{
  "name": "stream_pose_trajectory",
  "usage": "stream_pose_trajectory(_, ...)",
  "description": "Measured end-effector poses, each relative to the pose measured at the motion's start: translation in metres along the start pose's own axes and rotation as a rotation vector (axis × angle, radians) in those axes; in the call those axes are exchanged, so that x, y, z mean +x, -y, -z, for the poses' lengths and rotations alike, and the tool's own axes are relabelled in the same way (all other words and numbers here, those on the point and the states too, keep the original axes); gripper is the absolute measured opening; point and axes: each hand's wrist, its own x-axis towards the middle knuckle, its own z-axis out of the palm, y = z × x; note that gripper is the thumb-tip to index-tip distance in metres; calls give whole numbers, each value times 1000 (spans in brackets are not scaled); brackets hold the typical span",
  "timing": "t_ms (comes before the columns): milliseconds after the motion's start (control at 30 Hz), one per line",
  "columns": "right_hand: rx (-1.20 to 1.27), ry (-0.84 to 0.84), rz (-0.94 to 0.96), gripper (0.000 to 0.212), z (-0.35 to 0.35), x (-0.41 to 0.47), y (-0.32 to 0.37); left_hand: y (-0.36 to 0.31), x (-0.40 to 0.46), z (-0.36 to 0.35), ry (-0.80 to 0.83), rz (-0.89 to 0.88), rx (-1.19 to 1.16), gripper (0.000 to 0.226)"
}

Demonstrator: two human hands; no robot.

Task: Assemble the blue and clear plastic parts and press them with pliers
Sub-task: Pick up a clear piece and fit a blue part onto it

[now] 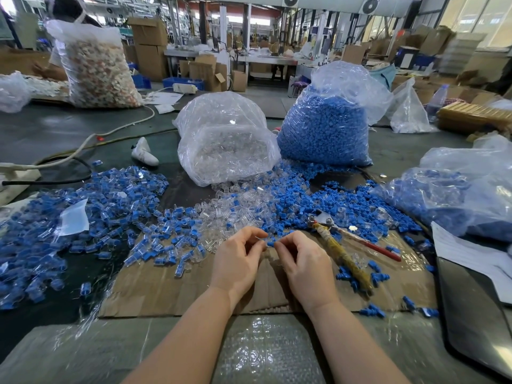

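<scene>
My left hand (238, 259) and my right hand (302, 261) meet above a cardboard sheet (171, 289), fingertips pinching a small blue part (271, 241) between them; a clear part seems to sit at the left fingertips but is hard to make out. The pliers (340, 250) lie on the cardboard to the right of my right hand, with one tape-wrapped handle and one red handle, untouched. Loose blue and clear parts (249, 200) are heaped just beyond my hands. Joined blue-and-clear pieces (91, 214) spread out to the left.
A bag of clear parts (224, 137) and a bag of blue parts (327, 123) stand behind the heap. Another bag with blue parts (457, 195) lies at right beside papers (471, 256) and a dark tray (476, 322). Cables (83, 148) run at left. A person sits far left.
</scene>
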Motion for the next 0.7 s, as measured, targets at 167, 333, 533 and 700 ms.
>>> stream_pose_trajectory(167,-29,1,17,17,0,-1,0,-1,-1,-1,47,15,-58,25)
stream_pose_trajectory(333,-28,14,20,17,0,0,-1,-1,-1,1,89,29,-94,24)
stream_pose_trajectory(533,62,-74,114,8,3,-2,2,-2,0,1,70,55,-82,24)
stream_pose_trajectory(700,112,-3,162,25,4,-1,1,-2,0,2,70,50,-90,24)
